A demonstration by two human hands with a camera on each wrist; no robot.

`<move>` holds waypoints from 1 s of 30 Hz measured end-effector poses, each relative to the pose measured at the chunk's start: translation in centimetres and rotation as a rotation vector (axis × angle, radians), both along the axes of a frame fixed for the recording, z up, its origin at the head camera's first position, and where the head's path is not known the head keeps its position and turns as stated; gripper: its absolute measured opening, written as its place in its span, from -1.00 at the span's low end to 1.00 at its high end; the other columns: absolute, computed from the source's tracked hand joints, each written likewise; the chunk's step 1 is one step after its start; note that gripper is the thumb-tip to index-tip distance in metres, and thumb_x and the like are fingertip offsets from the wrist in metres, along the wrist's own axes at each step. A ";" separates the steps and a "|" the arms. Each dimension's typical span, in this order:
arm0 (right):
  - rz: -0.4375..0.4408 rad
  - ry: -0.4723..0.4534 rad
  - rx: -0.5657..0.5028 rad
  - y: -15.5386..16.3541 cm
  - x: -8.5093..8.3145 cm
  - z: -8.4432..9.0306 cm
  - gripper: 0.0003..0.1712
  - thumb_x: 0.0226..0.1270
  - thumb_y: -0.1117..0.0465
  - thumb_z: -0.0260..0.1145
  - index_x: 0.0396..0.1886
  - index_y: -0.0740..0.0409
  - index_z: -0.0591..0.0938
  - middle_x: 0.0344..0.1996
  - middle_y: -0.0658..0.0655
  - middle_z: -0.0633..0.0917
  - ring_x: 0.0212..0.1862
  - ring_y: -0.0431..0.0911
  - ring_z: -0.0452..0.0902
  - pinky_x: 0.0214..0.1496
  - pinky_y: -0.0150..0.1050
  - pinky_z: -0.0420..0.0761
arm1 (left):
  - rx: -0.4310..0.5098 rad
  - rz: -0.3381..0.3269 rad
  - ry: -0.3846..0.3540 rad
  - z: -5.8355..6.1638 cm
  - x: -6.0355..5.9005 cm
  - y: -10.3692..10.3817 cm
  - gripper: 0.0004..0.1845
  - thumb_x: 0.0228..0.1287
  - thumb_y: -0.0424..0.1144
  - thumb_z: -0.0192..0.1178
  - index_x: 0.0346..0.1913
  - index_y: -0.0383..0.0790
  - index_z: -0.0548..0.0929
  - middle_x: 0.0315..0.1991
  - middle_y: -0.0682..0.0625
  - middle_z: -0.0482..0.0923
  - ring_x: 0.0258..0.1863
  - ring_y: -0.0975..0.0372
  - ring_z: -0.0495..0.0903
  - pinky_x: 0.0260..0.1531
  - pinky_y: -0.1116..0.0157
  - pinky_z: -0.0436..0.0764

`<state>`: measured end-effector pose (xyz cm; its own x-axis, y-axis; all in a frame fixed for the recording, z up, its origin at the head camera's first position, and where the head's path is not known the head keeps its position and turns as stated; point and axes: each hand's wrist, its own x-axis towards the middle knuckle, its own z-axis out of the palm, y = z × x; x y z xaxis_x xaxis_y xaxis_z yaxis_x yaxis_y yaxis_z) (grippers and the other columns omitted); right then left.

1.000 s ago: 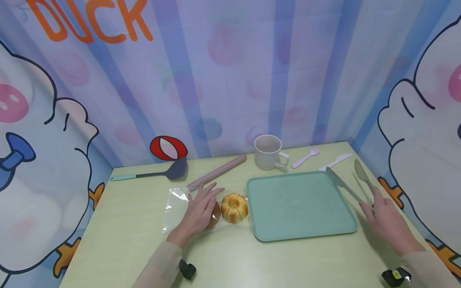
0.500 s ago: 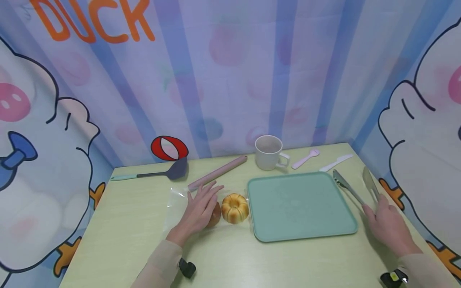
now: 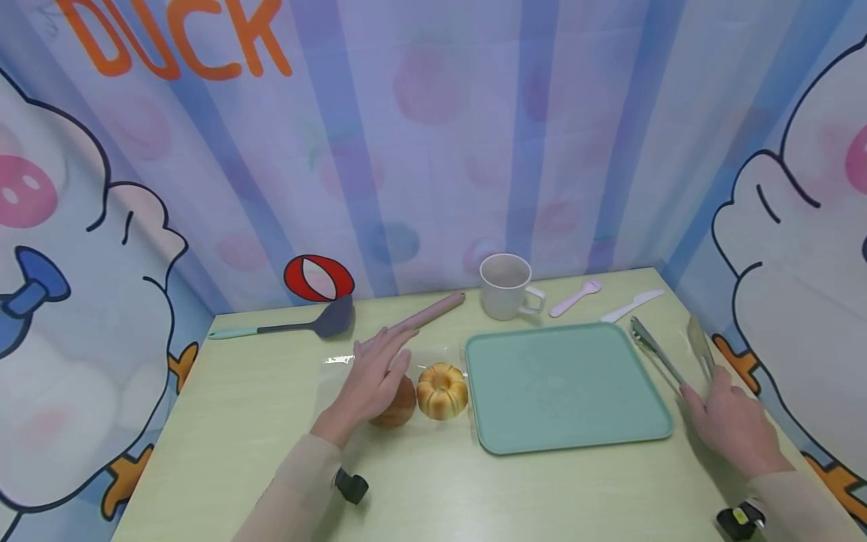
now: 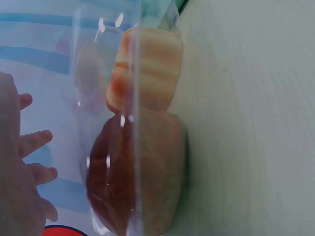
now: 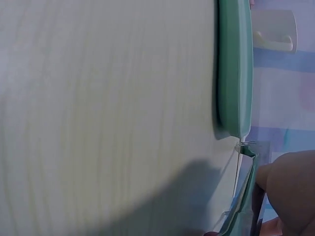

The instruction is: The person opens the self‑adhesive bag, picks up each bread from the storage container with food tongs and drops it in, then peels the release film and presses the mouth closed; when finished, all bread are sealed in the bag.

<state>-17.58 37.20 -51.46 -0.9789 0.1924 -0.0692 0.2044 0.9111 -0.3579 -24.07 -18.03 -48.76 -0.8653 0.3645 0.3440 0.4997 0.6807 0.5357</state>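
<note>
The left hand (image 3: 369,374) had straight, relaxed fingers and rested on a clear plastic bag (image 3: 339,369). Inside the bag, a round brown bun (image 3: 396,406) and a yellow ring-shaped cake (image 3: 442,390) sat side by side on the pale green table (image 3: 223,421), just left of the flat teal tray (image 3: 565,384). The right hand (image 3: 728,421) gripped shiny metal tongs (image 3: 667,350) with spread arms, beside the tray's right edge.
</note>
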 end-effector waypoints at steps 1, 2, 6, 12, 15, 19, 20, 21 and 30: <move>0.002 0.002 0.004 0.0 0.0 0.0 -0.20 0.67 -0.13 0.05 0.19 0.65 0.17 -0.37 0.56 0.51 -0.40 0.38 0.56 -0.53 0.14 0.53 | -0.001 -0.003 0.002 0.2 -0.1 0.0 -0.50 0.71 -0.01 -0.14 0.53 -0.03 0.47 0.54 -0.05 0.41 0.58 -0.25 0.20 0.38 -0.57 -0.04; 0.001 -0.002 0.006 0.0 0.0 0.0 -0.21 0.67 -0.13 0.05 0.18 0.65 0.17 -0.36 0.58 0.50 -0.40 0.38 0.56 -0.53 0.14 0.52 | -0.001 -0.010 0.002 0.5 -0.2 0.1 -0.50 0.71 -0.02 -0.13 0.54 -0.03 0.46 0.53 -0.06 0.42 0.57 -0.21 0.24 0.40 -0.52 0.03; -0.007 0.015 0.020 0.1 0.1 -0.1 -0.21 0.65 -0.13 0.08 0.19 0.62 0.18 -0.30 0.68 0.41 -0.32 0.49 0.50 -0.48 0.21 0.50 | 0.011 -0.017 -0.011 1.4 -0.6 0.2 -0.50 0.70 -0.03 -0.09 0.55 0.01 0.45 0.44 -0.09 0.52 0.50 -0.03 0.41 0.47 -0.19 0.32; 0.024 0.219 0.023 -1.5 -0.1 0.5 -0.16 0.60 -0.09 0.19 0.32 0.66 0.24 -0.09 0.80 0.37 -0.03 0.68 0.32 -0.21 0.43 0.41 | -0.014 0.008 -0.100 2.2 -1.4 0.6 -0.49 0.69 0.11 -0.08 0.53 0.09 0.48 0.37 -0.04 0.58 0.41 0.03 0.52 0.41 -0.11 0.44; 0.090 0.329 -0.055 -3.8 -0.3 1.6 -0.17 0.59 -0.06 0.22 0.39 0.63 0.29 0.03 0.72 0.46 0.05 0.60 0.39 -0.14 0.44 0.47 | -0.022 0.003 -0.140 2.5 -1.9 0.9 -0.47 0.68 0.18 -0.09 0.55 0.20 0.45 0.39 -0.01 0.57 0.43 0.04 0.49 0.40 -0.20 0.40; 0.192 0.349 -0.180 -7.4 -0.4 3.2 -0.24 0.62 0.00 0.23 0.44 0.55 0.32 0.00 0.55 0.60 -0.03 0.37 0.59 -0.15 0.29 0.61 | -0.053 -0.025 -0.165 2.9 -2.6 1.6 -0.50 0.66 0.26 -0.14 0.56 0.55 0.29 0.39 0.09 0.57 0.46 0.11 0.46 0.31 -0.34 0.38; 0.215 0.342 -0.203 -8.3 -0.4 3.5 -0.26 0.62 0.01 0.23 0.45 0.54 0.33 -0.03 0.52 0.62 -0.07 0.32 0.63 -0.16 0.23 0.64 | -0.059 -0.042 -0.164 2.9 -2.9 1.8 -0.51 0.66 0.27 -0.14 0.55 0.58 0.30 0.39 0.11 0.57 0.45 0.12 0.47 0.28 -0.35 0.39; 0.231 0.325 -0.227 -9.3 -0.4 3.8 -0.26 0.62 0.01 0.23 0.46 0.51 0.33 -0.06 0.47 0.65 -0.09 0.28 0.65 -0.17 0.17 0.66 | -0.072 -0.060 -0.157 2.9 -3.2 2.0 -0.52 0.66 0.28 -0.15 0.54 0.65 0.26 0.39 0.19 0.56 0.43 0.17 0.48 0.27 -0.31 0.42; 0.444 0.238 -0.407 -17.0 0.0 4.0 -0.37 0.56 0.06 0.34 0.45 0.26 0.42 -0.19 0.03 0.75 -0.18 -0.13 0.69 -0.21 -0.22 0.66 | -0.120 -0.352 -0.091 2.2 -5.9 3.6 -0.70 0.67 -0.13 0.04 0.11 -0.12 0.75 0.68 0.46 -0.14 0.64 0.34 0.09 0.52 0.02 0.33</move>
